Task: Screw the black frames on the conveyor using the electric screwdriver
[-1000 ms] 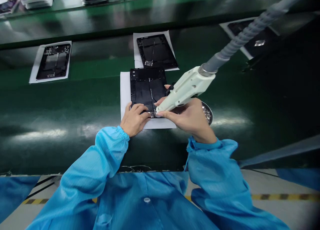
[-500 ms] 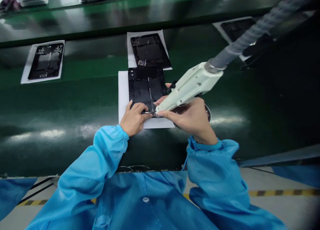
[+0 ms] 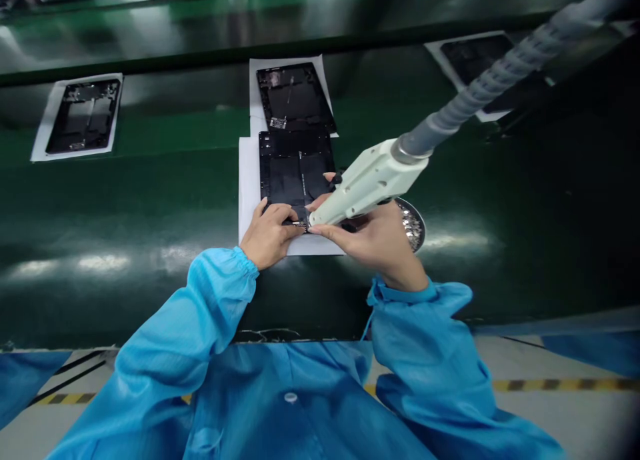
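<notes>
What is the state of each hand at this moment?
Left hand: fingers at the near edge of the black panel, holding or pressing, cannot tell which.
Right hand: closed, holding the pale-green tool.

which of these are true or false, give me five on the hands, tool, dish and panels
1. The right hand holds the pale tool. True.
2. The round dish sits left of the left hand. False: it is beside the right hand.
3. A grey hose joins the tool's upper end. True.
4. The left hand is raised well away from the near dark panel. False: its fingers are at the panel's lower edge.
5. White sheeting shows beside the near panel. True.
</notes>
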`<state>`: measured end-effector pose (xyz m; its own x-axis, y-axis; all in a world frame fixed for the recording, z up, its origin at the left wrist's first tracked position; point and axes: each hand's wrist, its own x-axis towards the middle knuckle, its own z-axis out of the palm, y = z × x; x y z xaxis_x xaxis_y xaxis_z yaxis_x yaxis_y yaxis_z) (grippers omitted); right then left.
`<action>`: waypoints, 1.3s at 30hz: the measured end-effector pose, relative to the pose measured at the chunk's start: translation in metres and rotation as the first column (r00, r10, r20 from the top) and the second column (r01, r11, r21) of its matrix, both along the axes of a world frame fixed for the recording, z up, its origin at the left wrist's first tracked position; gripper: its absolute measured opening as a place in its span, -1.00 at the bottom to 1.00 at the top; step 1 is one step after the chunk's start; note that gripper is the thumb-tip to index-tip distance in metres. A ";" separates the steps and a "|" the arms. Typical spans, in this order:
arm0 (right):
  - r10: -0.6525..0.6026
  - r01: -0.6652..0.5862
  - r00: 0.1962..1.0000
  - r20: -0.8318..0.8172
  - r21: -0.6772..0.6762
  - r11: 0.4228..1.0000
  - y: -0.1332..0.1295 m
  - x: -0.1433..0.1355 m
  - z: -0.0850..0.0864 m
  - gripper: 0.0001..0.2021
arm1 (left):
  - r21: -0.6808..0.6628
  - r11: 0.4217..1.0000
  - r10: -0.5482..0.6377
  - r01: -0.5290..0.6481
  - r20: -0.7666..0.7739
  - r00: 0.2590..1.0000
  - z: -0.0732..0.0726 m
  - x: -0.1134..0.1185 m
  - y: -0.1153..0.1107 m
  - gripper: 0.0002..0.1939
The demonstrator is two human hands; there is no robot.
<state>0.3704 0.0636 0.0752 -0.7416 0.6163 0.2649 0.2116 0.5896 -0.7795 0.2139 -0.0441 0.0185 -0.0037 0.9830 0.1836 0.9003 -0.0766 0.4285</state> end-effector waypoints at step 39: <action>-0.355 0.268 0.900 -0.253 -0.322 0.908 0.054 0.041 0.001 -0.57 | 0.205 0.979 0.022 -0.025 0.016 1.000 -0.001 -0.016 -0.006 -0.85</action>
<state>0.4110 0.1179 0.0764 -0.4111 0.8820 0.2302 0.0803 0.2866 -0.9547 0.1977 -0.0498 0.0172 -0.0300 0.9241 0.3809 0.8972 -0.1430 0.4177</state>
